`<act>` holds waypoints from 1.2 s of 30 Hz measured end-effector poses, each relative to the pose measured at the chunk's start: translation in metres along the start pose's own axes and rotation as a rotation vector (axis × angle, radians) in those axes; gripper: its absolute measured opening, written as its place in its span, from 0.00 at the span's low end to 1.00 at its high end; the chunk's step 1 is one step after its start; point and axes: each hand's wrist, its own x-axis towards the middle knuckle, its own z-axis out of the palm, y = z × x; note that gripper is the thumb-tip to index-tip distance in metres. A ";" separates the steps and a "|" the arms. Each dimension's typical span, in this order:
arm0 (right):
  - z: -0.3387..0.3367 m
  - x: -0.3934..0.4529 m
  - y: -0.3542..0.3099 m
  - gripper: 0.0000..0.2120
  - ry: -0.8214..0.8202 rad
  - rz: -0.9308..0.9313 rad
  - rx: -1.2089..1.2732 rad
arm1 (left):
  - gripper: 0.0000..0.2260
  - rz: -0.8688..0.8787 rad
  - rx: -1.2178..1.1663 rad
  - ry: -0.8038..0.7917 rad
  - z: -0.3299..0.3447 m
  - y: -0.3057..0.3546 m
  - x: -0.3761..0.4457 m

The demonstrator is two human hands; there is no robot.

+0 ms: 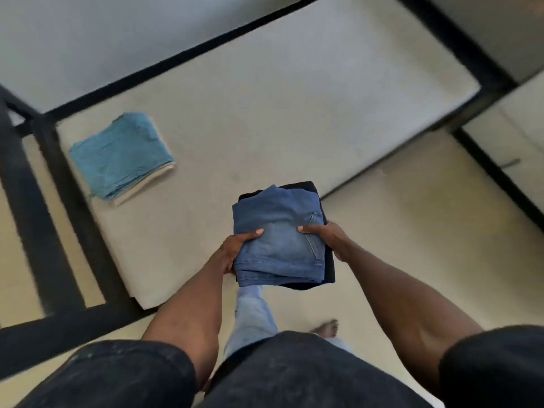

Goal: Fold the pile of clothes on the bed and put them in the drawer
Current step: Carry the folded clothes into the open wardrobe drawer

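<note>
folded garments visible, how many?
4. Folded jeans on top of a folded dark garment, both held between left hand and right hand. Blue towel on a cream folded piece on the mattress. More may be hidden.

Folded jeans [276, 237] atop dark garment [328, 269]; folded blue towel [120, 154] on bed [265, 113]

Four folded garments: blue jeans [276, 240], dark one [328, 260], blue towel [120, 154], cream one [147, 184].
</note>
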 end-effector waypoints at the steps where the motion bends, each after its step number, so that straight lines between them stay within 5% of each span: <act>1: -0.019 -0.020 0.016 0.28 0.033 -0.019 0.040 | 0.25 -0.015 0.040 -0.026 0.025 -0.006 -0.009; 12: -0.244 -0.214 0.198 0.26 0.451 -0.183 0.530 | 0.29 0.056 0.620 -0.427 0.330 -0.069 -0.047; 19: -0.344 -0.277 0.280 0.23 0.660 -0.224 0.762 | 0.31 0.023 0.894 -0.550 0.492 -0.115 -0.035; 36: -0.676 -0.332 0.397 0.29 0.959 -0.172 1.002 | 0.26 -0.072 1.098 -0.825 0.908 -0.209 0.039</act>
